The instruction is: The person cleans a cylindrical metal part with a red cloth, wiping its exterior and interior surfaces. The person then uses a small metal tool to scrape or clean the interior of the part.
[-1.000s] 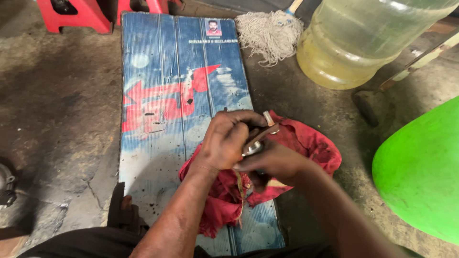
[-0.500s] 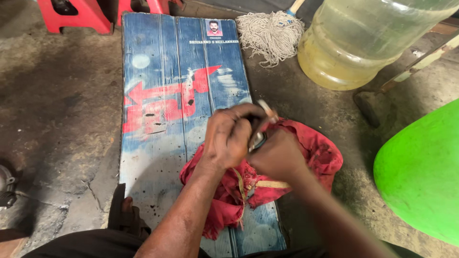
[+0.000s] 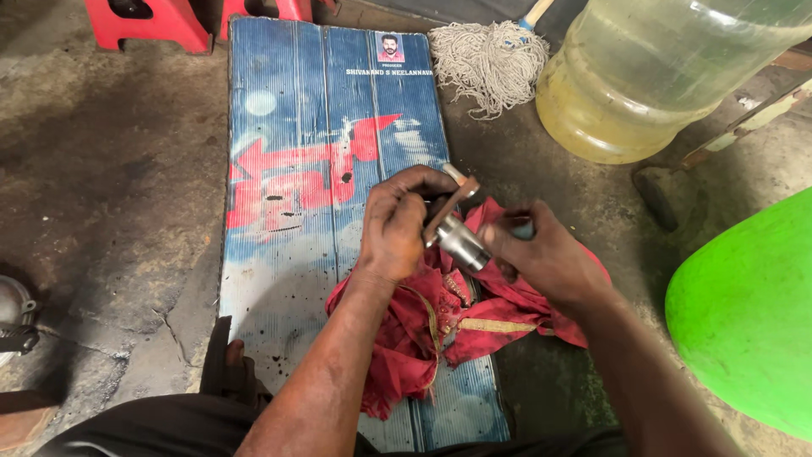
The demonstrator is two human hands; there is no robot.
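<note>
I see a short metal cylinder [image 3: 462,244], shiny and grey, held up between both hands just above a crumpled red cloth [image 3: 440,326]. My right hand [image 3: 541,258] grips its right end with the fingers curled round it. My left hand [image 3: 397,224] is closed on a thin flat metal tool [image 3: 448,207], whose far tip pokes out past the knuckles and whose near end meets the cylinder's left end.

The cloth lies on the near right part of a long corrugated board [image 3: 288,169], blue with a red shape across its middle. At the board's far right corner sits 1 small rectangular portrait label with a line of white lettering under it.

Just past that corner lies a white mop head [image 3: 491,59]. Right of it stands a large clear plastic jug [image 3: 643,76] with yellowish liquid at its bottom. A bright green curved seat [image 3: 744,313] fills the right edge. Red stools [image 3: 152,21] stand at the far left. Left of the board is bare, stained concrete floor [image 3: 101,186].
</note>
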